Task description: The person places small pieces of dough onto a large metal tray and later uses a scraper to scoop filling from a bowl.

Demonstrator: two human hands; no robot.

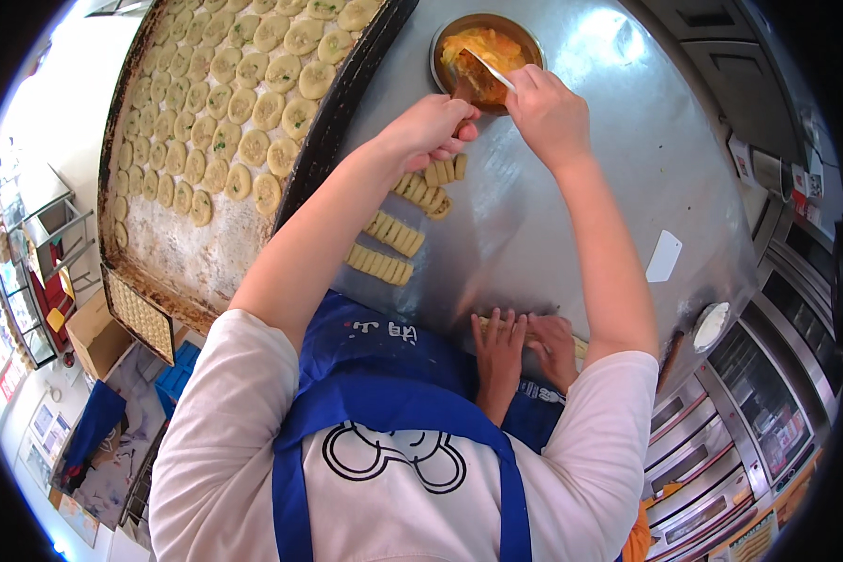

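At the far edge of the steel table, a round metal bowl point(437, 49) holds yellow-orange liquid that looks like beaten egg. My left hand point(435, 129) is closed around the brown handle of a brush point(463, 91), whose head dips into the bowl. Between the fingers of my right hand point(545, 108) is a thin white strip-like tool point(488, 69), its tip over the liquid and close to the brush. Below my left hand lie cut dough rolls point(380, 264) in several short rows, sliced into small pieces.
Left of the table, a large dark-rimmed baking tray point(192, 260) carries many flat round dough pieces. Near my right elbow, another person's hands point(504, 345) press a dough strip point(582, 348). A white scraper point(664, 257) and a dish of white stuff point(712, 328) lie right.
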